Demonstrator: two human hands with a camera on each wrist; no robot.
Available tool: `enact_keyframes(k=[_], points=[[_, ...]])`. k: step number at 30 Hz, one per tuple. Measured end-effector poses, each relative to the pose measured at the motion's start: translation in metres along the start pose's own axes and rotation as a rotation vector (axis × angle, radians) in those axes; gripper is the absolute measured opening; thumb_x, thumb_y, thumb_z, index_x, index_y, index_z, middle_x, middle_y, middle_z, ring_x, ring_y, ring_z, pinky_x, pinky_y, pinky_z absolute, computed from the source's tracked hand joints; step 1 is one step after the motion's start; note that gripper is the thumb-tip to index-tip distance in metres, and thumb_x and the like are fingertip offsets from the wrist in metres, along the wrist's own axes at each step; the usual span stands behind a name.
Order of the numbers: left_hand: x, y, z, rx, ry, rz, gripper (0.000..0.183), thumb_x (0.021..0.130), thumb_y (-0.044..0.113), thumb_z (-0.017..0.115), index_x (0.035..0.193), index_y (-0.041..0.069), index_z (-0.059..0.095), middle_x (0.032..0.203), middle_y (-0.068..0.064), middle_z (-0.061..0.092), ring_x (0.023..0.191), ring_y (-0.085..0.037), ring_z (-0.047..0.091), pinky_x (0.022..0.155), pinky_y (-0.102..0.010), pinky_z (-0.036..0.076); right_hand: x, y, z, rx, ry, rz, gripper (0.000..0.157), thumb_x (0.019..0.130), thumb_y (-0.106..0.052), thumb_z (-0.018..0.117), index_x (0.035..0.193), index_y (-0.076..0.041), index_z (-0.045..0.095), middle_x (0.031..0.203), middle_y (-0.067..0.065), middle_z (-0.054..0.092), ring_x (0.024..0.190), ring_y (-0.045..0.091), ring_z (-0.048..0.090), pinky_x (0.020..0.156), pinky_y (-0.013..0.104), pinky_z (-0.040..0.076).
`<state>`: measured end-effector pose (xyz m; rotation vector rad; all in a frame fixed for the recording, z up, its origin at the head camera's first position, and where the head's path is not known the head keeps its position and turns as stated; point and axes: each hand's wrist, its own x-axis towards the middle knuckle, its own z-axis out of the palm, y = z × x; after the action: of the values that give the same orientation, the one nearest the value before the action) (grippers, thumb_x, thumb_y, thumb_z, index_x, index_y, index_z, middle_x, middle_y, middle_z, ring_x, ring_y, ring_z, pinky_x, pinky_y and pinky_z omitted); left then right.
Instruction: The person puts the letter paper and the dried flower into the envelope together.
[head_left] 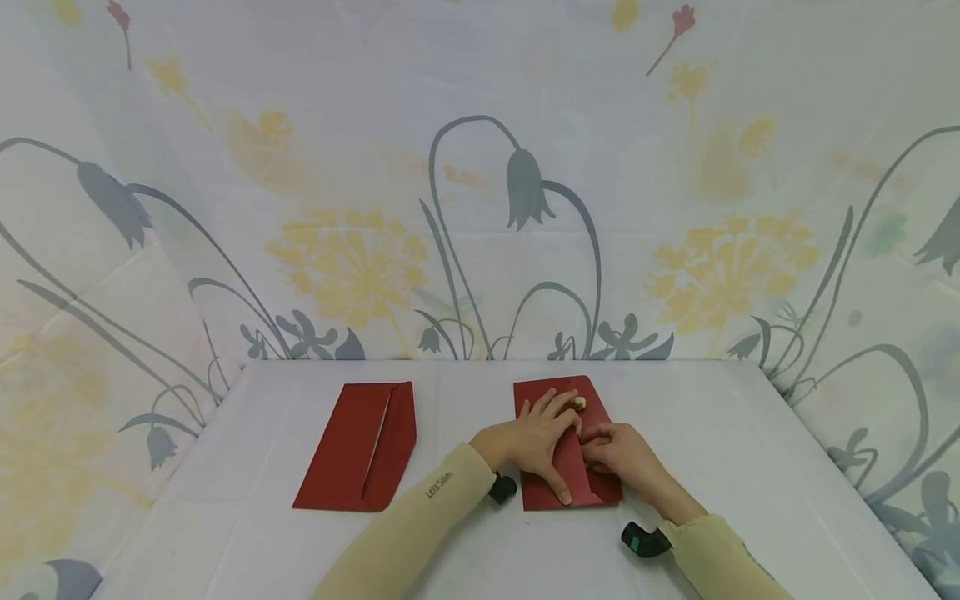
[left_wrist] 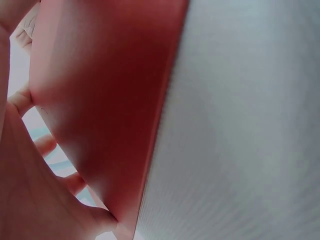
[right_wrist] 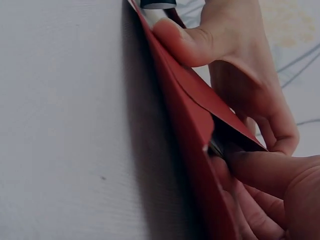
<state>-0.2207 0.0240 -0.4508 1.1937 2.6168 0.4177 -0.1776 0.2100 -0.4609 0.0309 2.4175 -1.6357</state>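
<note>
A red envelope with an open flap lies under both hands, and a small whitish-gold ornament shows near its top. My left hand spreads across the envelope, thumb near its lower end and fingers toward the upper end. The left wrist view has these fingertips along the edge of the red paper. At the pocket's opening, my right hand has curled fingers and pinches the edge. In the right wrist view, the right thumb reaches into the dark gap; what lies inside is hidden.
Another red envelope lies to the left on the white table, its flap toward the right. A flower-patterned cloth hangs behind the table and at both sides. A black wrist camera sits below the right hand.
</note>
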Motion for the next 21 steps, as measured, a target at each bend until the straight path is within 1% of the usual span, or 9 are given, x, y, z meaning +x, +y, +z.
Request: enact_keyframes(k=[4, 8, 10, 15, 21], points=[[-0.0004, -0.0020, -0.0005, -0.015, 0.009, -0.004, 0.080, 0.053, 0.071, 0.075, 0.111, 0.031, 0.036, 0.155, 0.007, -0.005, 0.142, -0.031, -0.002, 0.106, -0.062, 0.014, 0.0009, 0.0002, -0.0009, 0.029, -0.013, -0.023, 0.031, 0.084, -0.012, 0.067, 0.109, 0.004, 0.062, 0.092, 0.011, 0.069, 0.082, 0.018, 0.065, 0.074, 0.032, 0.054], [-0.0003, -0.0034, -0.0008, -0.024, 0.015, -0.006, 0.081, 0.052, 0.071, 0.075, 0.111, 0.031, 0.036, 0.155, 0.008, -0.005, 0.142, -0.030, -0.003, 0.106, -0.063, 0.014, 0.0024, 0.0011, -0.0023, 0.069, -0.005, -0.019, 0.033, 0.084, -0.013, 0.066, 0.112, 0.004, 0.060, 0.092, 0.011, 0.069, 0.083, 0.018, 0.066, 0.076, 0.031, 0.054], [-0.0004, -0.0035, -0.0012, -0.022, 0.012, -0.009, 0.082, 0.052, 0.071, 0.074, 0.112, 0.032, 0.036, 0.155, 0.007, -0.005, 0.142, -0.030, -0.003, 0.105, -0.063, 0.015, 0.0031, 0.0011, -0.0029, 0.098, 0.010, -0.006, 0.034, 0.085, -0.013, 0.066, 0.114, 0.004, 0.059, 0.094, 0.011, 0.069, 0.083, 0.017, 0.066, 0.074, 0.031, 0.054], [-0.0012, -0.0019, -0.0021, -0.018, 0.000, -0.013, 0.084, 0.053, 0.071, 0.074, 0.116, 0.031, 0.036, 0.155, 0.006, -0.006, 0.142, -0.030, -0.004, 0.105, -0.063, 0.016, 0.0038, -0.0004, -0.0048, 0.215, 0.067, 0.022, 0.038, 0.088, -0.014, 0.064, 0.120, 0.005, 0.054, 0.097, 0.008, 0.069, 0.081, 0.013, 0.065, 0.070, 0.028, 0.055], [-0.0014, -0.0013, -0.0008, -0.011, 0.012, 0.004, 0.081, 0.053, 0.071, 0.075, 0.112, 0.031, 0.036, 0.156, 0.004, -0.003, 0.142, -0.031, -0.001, 0.104, -0.064, 0.017, 0.0051, -0.0021, -0.0060, 0.361, 0.142, -0.017, 0.038, 0.091, -0.015, 0.062, 0.120, 0.006, 0.051, 0.094, 0.004, 0.068, 0.080, 0.011, 0.066, 0.073, 0.028, 0.054]])
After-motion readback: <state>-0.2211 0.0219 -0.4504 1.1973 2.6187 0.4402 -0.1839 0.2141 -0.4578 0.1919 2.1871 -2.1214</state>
